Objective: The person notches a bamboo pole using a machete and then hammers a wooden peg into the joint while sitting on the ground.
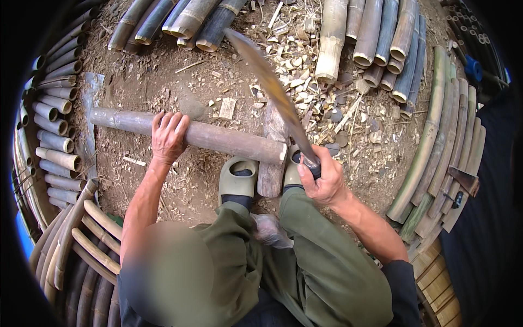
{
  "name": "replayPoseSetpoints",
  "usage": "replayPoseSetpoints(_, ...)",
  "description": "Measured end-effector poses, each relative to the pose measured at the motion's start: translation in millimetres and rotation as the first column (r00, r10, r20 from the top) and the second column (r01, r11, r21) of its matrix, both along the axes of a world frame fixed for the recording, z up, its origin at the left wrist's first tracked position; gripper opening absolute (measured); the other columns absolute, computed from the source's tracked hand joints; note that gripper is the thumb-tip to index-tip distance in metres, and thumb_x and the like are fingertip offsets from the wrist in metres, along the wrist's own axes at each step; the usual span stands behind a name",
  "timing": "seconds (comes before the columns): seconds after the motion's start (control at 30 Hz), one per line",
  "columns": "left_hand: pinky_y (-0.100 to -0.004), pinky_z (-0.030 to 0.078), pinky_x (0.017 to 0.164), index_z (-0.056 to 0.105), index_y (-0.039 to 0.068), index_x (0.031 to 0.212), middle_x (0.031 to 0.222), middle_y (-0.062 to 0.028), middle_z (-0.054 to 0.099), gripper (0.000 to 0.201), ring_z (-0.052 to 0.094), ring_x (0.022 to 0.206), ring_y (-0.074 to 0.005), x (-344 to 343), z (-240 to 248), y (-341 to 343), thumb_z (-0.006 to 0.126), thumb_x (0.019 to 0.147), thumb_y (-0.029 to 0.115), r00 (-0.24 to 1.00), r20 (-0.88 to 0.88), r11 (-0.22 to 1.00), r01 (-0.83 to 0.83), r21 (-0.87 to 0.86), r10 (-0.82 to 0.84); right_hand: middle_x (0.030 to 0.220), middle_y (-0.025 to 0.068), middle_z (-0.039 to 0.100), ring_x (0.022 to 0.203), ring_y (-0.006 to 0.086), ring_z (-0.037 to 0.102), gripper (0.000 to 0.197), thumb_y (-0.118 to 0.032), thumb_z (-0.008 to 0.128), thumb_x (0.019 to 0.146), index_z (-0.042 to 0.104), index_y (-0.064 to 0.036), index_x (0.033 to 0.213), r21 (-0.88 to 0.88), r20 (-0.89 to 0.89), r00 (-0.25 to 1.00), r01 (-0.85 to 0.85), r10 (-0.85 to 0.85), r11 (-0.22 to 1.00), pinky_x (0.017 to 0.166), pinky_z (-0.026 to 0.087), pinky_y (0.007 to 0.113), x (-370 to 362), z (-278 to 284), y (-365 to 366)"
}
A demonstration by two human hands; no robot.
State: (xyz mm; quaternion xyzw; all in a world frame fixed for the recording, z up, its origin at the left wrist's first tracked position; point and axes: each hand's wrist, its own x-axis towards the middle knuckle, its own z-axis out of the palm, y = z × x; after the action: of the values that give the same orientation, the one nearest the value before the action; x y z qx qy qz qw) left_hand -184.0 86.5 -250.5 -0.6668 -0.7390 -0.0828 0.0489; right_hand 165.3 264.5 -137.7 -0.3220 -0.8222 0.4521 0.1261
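Note:
My left hand (pixel 170 136) is wrapped over the middle of a bamboo pole (pixel 231 138), which lies crosswise in front of me. The pole's right end rests on a short wooden block (pixel 269 182) between my feet. In my right hand (pixel 327 177) is the dark handle of a machete (pixel 275 90). Its long blade, brownish on the side facing me, points up and to the left, raised over the block and apart from the pole as far as I can judge. My fingers hide part of the handle.
Olive clogs (pixel 238 180) flank the block. Wood chips (pixel 302 73) litter the dirt beyond it. Cut bamboo lies in piles at the far left (pixel 190 19), far right (pixel 376 32) and left side (pixel 57 131). Long bamboo pieces (pixel 430 141) line the right, with another blade (pixel 463 180) on them.

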Motion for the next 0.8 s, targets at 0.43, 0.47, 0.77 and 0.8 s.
replayPoseSetpoints(0.43, -0.0455, 0.042, 0.108, 0.063, 0.011, 0.119, 0.115, -0.0077, 0.056, 0.066, 0.053, 0.114, -0.0244, -20, 45, 50, 0.084, 0.058, 0.027, 0.99, 0.144, 0.658, 0.106, -0.746, 0.004, 0.09, 0.0239, 0.068, 0.076, 0.0434, 0.069, 0.033, -0.028, 0.063, 0.095, 0.056, -0.0018, 0.113, -0.129, 0.343, 0.932, -0.073, 0.113, 0.989, 0.065, 0.056, 0.048, 12, -13, 10)
replayPoseSetpoints(0.47, -0.0434, 0.048, 0.1, 0.068, 0.011, 0.106, 0.109, -0.0081, 0.055, 0.055, 0.055, 0.11, -0.0264, -26, 32, 41, 0.084, 0.056, 0.027, 0.986, 0.168, 0.704, 0.11, -0.702, 0.014, 0.088, 0.0236, 0.068, 0.075, 0.0426, 0.069, 0.032, -0.027, 0.064, 0.095, 0.056, -0.0013, 0.112, -0.09, 0.229, 0.971, -0.05, 0.069, 0.995, 0.064, 0.056, 0.047, 3, 3, 4)
replayPoseSetpoints(0.77, -0.0442, 0.054, 0.091, 0.067, 0.013, 0.105, 0.097, -0.0088, 0.072, 0.051, 0.069, 0.094, -0.0276, -29, 12, 25, 0.081, 0.056, 0.02, 0.966, 0.255, 0.818, 0.114, -0.564, 0.042, 0.083, 0.0264, 0.068, 0.075, 0.0437, 0.07, 0.031, -0.025, 0.062, 0.095, 0.055, -0.0002, 0.112, -0.202, 0.544, 0.816, -0.099, 0.196, 0.974, 0.064, 0.057, 0.048, 21, -33, 15)
replayPoseSetpoints(0.8, -0.0438, 0.053, 0.092, 0.066, 0.013, 0.104, 0.097, -0.0082, 0.072, 0.05, 0.068, 0.094, -0.0268, -26, 17, 22, 0.082, 0.057, 0.02, 0.967, 0.25, 0.816, 0.102, -0.57, 0.054, 0.085, 0.0255, 0.067, 0.075, 0.0435, 0.069, 0.032, -0.024, 0.064, 0.095, 0.055, -0.0005, 0.115, -0.147, 0.359, 0.923, -0.091, 0.138, 0.985, 0.067, 0.055, 0.047, 17, -17, 6)
